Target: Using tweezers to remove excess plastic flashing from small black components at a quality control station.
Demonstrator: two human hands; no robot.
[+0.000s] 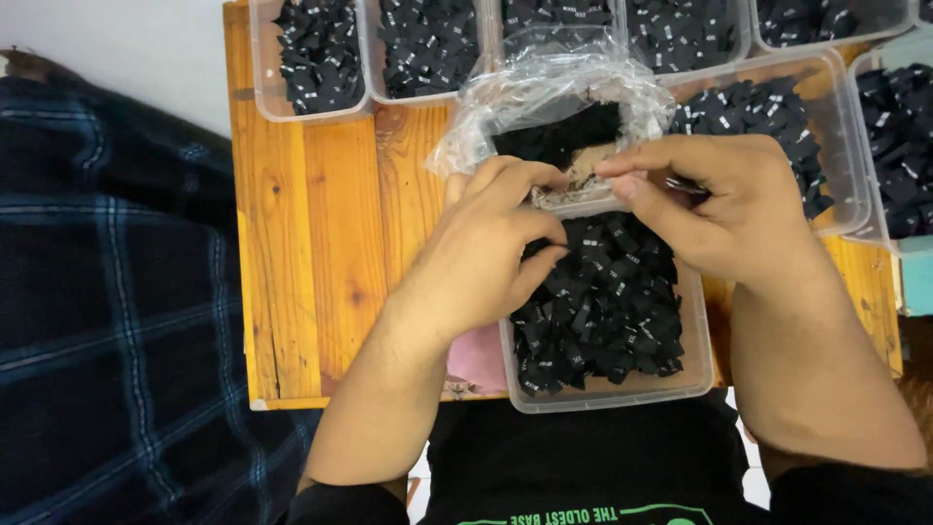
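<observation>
Item: small pale piece point(581, 181), pinched between the fingertips of both hands above the near clear plastic tub point(700, 374); its exact kind is too small to tell. Left hand point(486, 255): fingers curled narrow, thumb and forefinger closed on the piece's left end. Right hand point(724, 206): likewise closed on the right end, with a thin dark metal tool, only partly visible, tucked under the fingers. Directly behind the piece: a crumpled clear plastic bag point(544, 97) with dark contents, mouth open toward the hands. Near tub: filled with small black folded labels point(607, 311) bearing white marks, resting on the wooden table point(321, 233). Further tubs point(316, 58) of the same labels line the table's far edge and right side. Left of the table: dark plaid cloth point(107, 292). Handling note, as judgement: the piece looks slight and flimsy, so a light fingertip pinch kept over the open tub would best guard against dropping or tearing it.
</observation>
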